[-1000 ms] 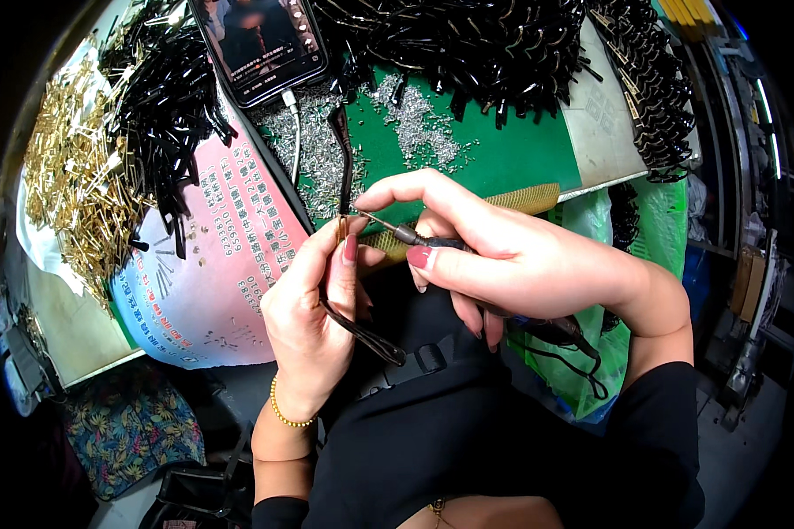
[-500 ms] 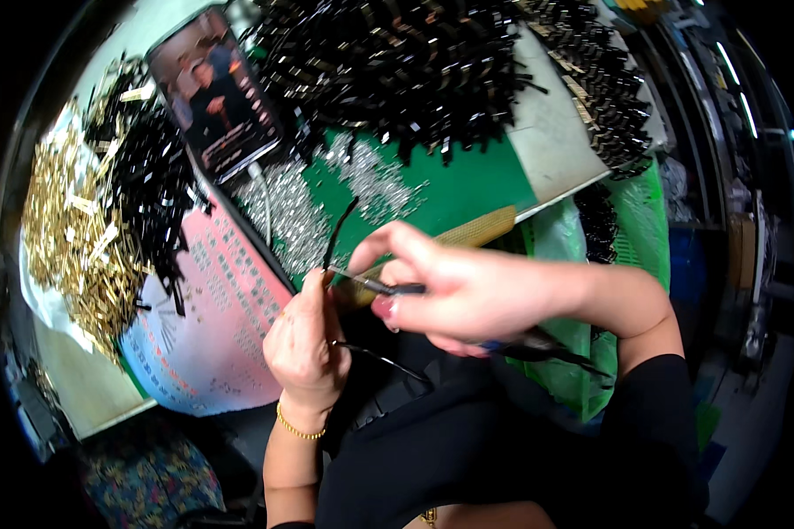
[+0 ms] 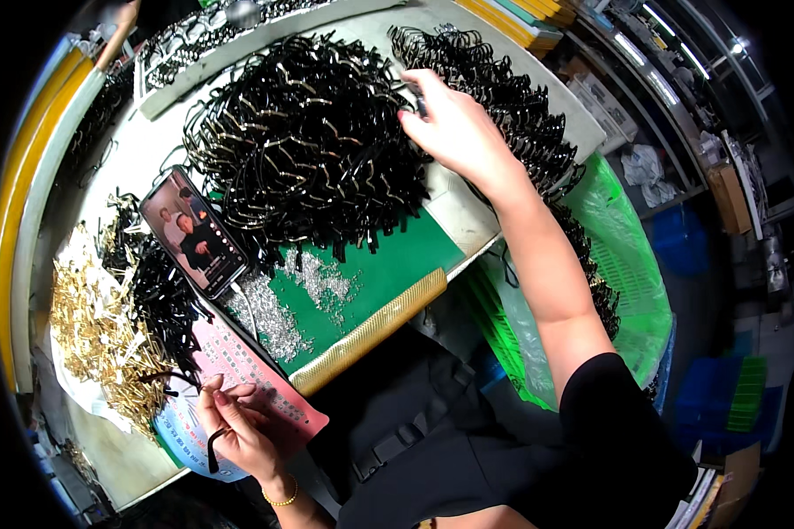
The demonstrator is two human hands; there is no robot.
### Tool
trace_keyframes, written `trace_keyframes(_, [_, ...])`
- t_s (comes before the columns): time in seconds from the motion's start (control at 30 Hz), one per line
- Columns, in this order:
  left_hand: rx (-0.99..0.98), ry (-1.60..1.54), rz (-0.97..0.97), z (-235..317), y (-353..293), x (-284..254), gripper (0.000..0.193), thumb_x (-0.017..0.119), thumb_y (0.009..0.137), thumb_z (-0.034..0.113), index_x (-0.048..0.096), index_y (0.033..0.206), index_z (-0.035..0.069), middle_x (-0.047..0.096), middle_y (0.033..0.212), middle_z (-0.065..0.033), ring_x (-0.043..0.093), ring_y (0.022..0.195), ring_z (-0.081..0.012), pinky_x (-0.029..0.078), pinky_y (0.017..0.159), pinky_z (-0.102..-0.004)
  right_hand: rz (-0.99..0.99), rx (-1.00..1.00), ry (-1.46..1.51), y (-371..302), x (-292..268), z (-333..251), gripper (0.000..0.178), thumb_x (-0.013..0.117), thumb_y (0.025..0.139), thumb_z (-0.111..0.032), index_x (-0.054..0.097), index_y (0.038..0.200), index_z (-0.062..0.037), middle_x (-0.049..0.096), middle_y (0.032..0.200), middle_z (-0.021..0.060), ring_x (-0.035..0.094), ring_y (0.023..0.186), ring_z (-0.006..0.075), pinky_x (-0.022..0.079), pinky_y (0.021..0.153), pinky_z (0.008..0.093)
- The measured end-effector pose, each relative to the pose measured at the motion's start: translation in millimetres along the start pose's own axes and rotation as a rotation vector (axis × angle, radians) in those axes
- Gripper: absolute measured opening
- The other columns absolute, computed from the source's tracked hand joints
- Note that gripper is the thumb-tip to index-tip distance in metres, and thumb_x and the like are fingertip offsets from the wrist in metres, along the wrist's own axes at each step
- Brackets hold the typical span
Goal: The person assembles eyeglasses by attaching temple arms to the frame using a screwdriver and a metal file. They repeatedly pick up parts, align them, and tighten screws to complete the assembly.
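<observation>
The left hand (image 3: pixel 238 432) is low at the table's near edge, fingers curled round a short black piece (image 3: pixel 213 445) — its long axis runs roughly up and down, lower end towards the person. The right hand (image 3: pixel 450 128) is stretched far out over the big heap of black parts (image 3: pixel 309 150), fingers bent around something small and dark — I cannot tell what.

The scene is evenly and brightly lit from overhead; ceiling strip lights (image 3: pixel 657 19) are seen at the far right. Glare is reflected off the black pile. Straight edges are bent by fisheye distortion, and the rim is vignetted to black and slightly blurred.
</observation>
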State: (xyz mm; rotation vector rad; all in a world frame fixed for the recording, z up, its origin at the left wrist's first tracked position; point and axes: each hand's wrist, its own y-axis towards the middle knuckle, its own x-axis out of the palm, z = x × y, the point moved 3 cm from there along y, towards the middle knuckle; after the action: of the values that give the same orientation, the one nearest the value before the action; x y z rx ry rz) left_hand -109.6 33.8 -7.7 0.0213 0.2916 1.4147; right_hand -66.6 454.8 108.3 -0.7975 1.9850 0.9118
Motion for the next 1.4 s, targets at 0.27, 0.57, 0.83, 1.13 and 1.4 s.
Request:
trace_keyframes(0.27, [0.030, -0.266, -0.112, -34.2, -3.6, -10.2, 0.040, 0.050, 0.105, 0.017, 0.046, 0.141, 0.000, 0.068, 0.093, -0.0119, 0.070, 0.080, -0.0202, 0.059, 0.082, -0.0339, -0.063, 0.042, 0.094, 63.3, -8.0, -25.8, 0.038, 0.056, 0.092, -0.027, 0.060, 0.117, 0.0000, 0.069, 0.093, 0.0239, 0.068, 0.089, 0.0403, 0.053, 0.079, 0.0480])
trace_keyframes(0.57, [0.148, -0.107, -0.146, -30.2, -2.4, -7.4, 0.038, 0.053, 0.102, 0.011, 0.047, 0.138, 0.001, 0.069, 0.091, -0.0127, 0.069, 0.080, -0.0208, 0.058, 0.076, -0.0312, -0.243, 0.029, 0.011, 130.4, 19.5, 18.2, 0.027, 0.065, 0.083, -0.026, 0.067, 0.080, 0.0013, 0.060, 0.060, 0.0073, 0.055, 0.046, 0.0176, 0.048, 0.046, 0.0350])
trace_keyframes(0.83, [-0.170, -0.430, 0.093, -20.4, -7.5, -12.0, 0.028, 0.047, 0.109, 0.023, 0.052, 0.129, 0.004, 0.068, 0.089, -0.0116, 0.068, 0.076, -0.0157, 0.054, 0.064, -0.0284, -0.245, 0.027, 0.826, 9.9, -47.3, -86.7, 0.025, 0.068, 0.097, -0.026, 0.058, 0.108, -0.0057, 0.064, 0.077, 0.0020, 0.054, 0.047, 0.0068, 0.044, 0.043, 0.0242])
trace_keyframes(1.13, [-0.132, -0.151, 0.035, 13.4, -9.0, -0.7, 0.025, 0.045, 0.110, 0.021, 0.055, 0.124, 0.003, 0.064, 0.100, -0.0081, 0.063, 0.090, -0.0143, 0.051, 0.086, -0.0279, -1.394, 0.356, 1.193, -170.9, 109.9, -178.4, 0.026, 0.058, 0.103, -0.020, 0.048, 0.123, -0.0063, 0.067, 0.094, 0.0049, 0.056, 0.057, 0.0070, 0.045, 0.046, 0.0236])
trace_keyframes(1.4, [0.217, 0.523, -0.151, 2.5, 23.8, -11.5, 0.016, 0.054, 0.100, 0.001, 0.063, 0.113, 0.000, 0.067, 0.098, -0.0125, 0.062, 0.091, -0.0310, 0.047, 0.087, -0.0393, -0.744, -0.499, 0.021, -158.4, 57.3, -130.0, 0.031, 0.063, 0.095, -0.017, 0.050, 0.123, -0.0089, 0.052, 0.096, 0.0149, 0.066, 0.080, 0.0321, 0.054, 0.063, 0.0422])
